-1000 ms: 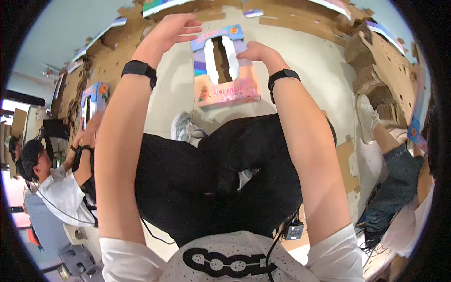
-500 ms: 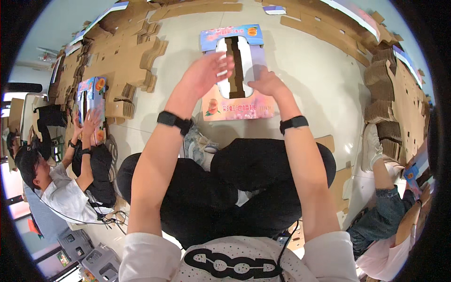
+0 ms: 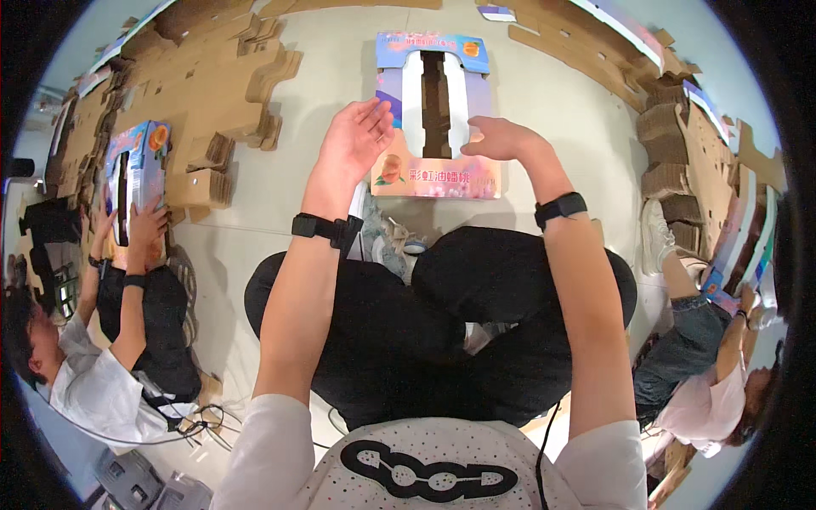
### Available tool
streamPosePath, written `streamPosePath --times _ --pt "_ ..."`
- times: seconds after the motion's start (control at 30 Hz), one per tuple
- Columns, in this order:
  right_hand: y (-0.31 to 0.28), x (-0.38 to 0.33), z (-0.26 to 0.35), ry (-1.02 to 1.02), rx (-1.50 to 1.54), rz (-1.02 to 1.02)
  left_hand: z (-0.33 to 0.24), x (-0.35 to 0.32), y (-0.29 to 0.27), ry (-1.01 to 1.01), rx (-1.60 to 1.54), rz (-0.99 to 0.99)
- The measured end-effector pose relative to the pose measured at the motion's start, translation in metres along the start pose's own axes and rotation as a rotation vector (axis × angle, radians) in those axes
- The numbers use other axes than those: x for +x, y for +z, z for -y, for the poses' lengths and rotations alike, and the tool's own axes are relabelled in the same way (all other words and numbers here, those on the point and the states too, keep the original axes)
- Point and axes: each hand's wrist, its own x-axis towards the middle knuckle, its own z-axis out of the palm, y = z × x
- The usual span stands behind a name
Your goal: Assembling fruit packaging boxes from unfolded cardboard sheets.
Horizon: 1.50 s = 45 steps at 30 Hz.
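A printed fruit carton (image 3: 399,183), blue at the far end and peach-pink at the near end, lies on the floor in front of my crossed legs. Through its long rounded window, edged by white flaps (image 3: 456,93), a strip of brown cardboard (image 3: 436,102) shows inside. My left hand (image 3: 355,143) is beside the carton's left edge, fingers loosely curved and apart, holding nothing. Over the right edge is my right hand (image 3: 508,138), its fingers stretched toward the window and also holding nothing; whether they touch the carton I cannot tell.
Flat brown cardboard sheets (image 3: 212,76) lie in stacks at the left, with more cardboard stacks (image 3: 671,166) at the right. A person at the left has both hands on a similar carton (image 3: 136,170). Another person at the right handles a carton (image 3: 727,255).
My left hand has moved from over the window to the carton's left side. My right hand stays by the right side. The whole view has shifted slightly.
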Motion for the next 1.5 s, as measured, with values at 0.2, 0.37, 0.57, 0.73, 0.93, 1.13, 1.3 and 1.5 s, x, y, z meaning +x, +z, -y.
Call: streamPosePath --times 0.2,0.37,0.57,0.73,0.93,1.13,1.3,1.5 --pt "-0.061 -0.042 0.017 -0.125 0.468 -0.117 0.010 0.004 0.001 0.106 0.129 -0.068" --pt "-0.037 -0.045 0.009 -0.216 1.268 -0.113 0.024 0.000 0.019 0.071 0.198 -0.247" --pt "0.014 -0.013 -0.029 0.226 0.842 -0.278 0.032 0.030 -0.014 0.267 0.545 -0.367" --pt "0.022 0.006 -0.014 0.162 0.731 -0.244 0.043 0.049 -0.037 0.139 0.809 -0.263" --pt "0.024 0.008 -0.023 0.148 0.466 -0.431 0.055 0.041 -0.016 -0.096 0.496 -0.079" --pt "0.044 0.002 -0.031 -0.094 0.104 -0.163 0.078 0.026 0.014 -0.102 0.491 0.015" --pt "0.045 0.000 -0.001 0.007 -0.037 -0.181 0.056 0.028 0.003 -0.047 0.317 0.019" --pt "0.058 0.012 0.013 -0.147 0.913 -0.149 0.040 0.026 0.010 -0.126 -0.096 0.021"
